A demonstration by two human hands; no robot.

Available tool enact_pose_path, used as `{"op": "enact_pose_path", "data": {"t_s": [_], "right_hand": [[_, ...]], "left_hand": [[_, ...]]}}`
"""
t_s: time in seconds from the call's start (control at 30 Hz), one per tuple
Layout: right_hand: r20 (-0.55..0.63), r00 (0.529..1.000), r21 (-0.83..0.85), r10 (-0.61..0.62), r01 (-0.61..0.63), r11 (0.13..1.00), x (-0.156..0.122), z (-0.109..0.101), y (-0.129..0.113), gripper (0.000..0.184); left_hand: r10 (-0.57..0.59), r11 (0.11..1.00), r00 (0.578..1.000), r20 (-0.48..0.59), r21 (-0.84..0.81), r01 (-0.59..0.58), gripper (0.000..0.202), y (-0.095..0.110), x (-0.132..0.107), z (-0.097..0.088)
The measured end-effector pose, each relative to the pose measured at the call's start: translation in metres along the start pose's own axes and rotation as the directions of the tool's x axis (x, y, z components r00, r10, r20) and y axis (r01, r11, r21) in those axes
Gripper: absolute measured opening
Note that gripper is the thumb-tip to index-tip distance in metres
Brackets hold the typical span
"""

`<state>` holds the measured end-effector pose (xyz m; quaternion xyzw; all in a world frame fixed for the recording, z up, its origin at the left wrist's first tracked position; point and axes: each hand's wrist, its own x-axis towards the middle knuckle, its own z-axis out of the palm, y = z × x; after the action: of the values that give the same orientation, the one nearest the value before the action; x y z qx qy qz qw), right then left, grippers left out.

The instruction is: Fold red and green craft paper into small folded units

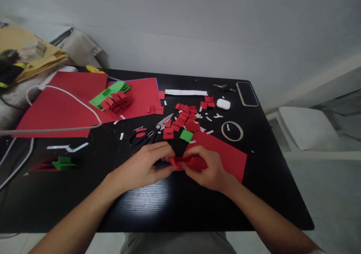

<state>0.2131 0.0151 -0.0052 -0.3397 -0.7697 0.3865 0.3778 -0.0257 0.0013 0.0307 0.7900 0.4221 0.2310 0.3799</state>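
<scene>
Near the front middle of the black table, my left hand (153, 162) and my right hand (204, 167) pinch a folded red paper piece (182, 164) between thumbs and fingers, one at each end. A larger red sheet (225, 154) lies behind and partly under my right hand. Just beyond my hands are several small folded red papers (183, 118) and a green folded square (186, 135). Black-handled scissors (153, 132) lie with blades apart, beyond my left hand.
Large red sheets (64, 103) with folded green strips (109, 92) lie left, crossed by a white cable (70, 92). Toward the right are a tape roll (232, 131), a white earbud case (223, 103), keys (224, 87) and a phone (247, 94). A white stool (300, 128) stands beyond the table.
</scene>
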Motion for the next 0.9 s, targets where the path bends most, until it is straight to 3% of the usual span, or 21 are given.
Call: {"op": "enact_pose_path", "data": {"t_s": [0.1,0.2,0.4,0.7,0.9], "right_hand": [[-0.030,0.995,0.095,0.099,-0.096,0.991,0.000,0.002,0.001,0.031],[0.007,0.975,0.210,0.222,-0.219,0.953,0.003,0.002,0.001,0.024],[0.102,0.915,0.445,0.391,-0.393,0.804,0.011,0.000,0.001,0.020],[0.080,0.884,0.478,0.460,-0.439,0.761,0.012,0.000,0.001,0.028],[0.027,0.892,0.434,0.452,-0.418,0.798,0.009,0.002,0.002,0.027]], "left_hand": [[0.007,1.000,0.997,-0.080,0.030,-0.004,0.007,-0.003,0.000,0.002],[-0.040,0.999,0.987,-0.156,0.005,0.041,0.015,-0.005,0.000,0.003],[-0.164,0.972,0.961,-0.221,-0.203,0.119,0.019,-0.010,0.002,0.015],[-0.214,0.940,0.957,-0.197,-0.307,0.147,0.021,-0.013,0.004,0.021],[-0.171,0.978,0.949,-0.264,-0.162,0.131,0.017,-0.011,0.003,0.019]]}}
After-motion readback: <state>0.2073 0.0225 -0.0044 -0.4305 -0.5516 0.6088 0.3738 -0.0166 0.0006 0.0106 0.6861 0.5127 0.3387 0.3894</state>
